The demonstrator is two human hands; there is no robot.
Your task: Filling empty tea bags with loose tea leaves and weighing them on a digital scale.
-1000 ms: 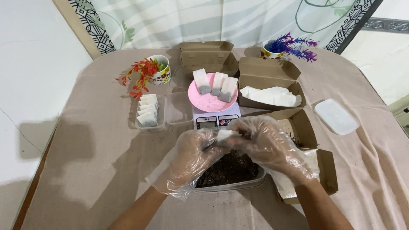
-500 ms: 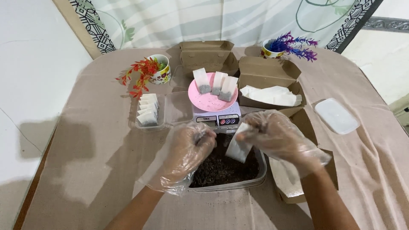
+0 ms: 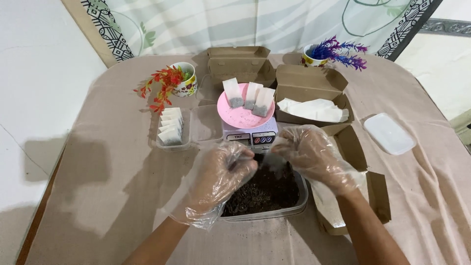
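Gloved hands [image 3: 267,164] pinching small white sachet [image 3: 275,158], over clear tub [image 3: 299,203] of dark loose tea

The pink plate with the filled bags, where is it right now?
In the head view the pink plate sits on the small scale at table centre, just beyond both gloved hands, between the clear tray of bags and an open cardboard box.

Bare tablecloth [image 3: 98,196] is lying open at left; scale [image 3: 250,137] and cardboard boxes [image 3: 309,93] are crowding behind the tub [image 3: 299,198].

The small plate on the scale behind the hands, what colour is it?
The plate is pink, holding three white tea bags; the head view shows it.
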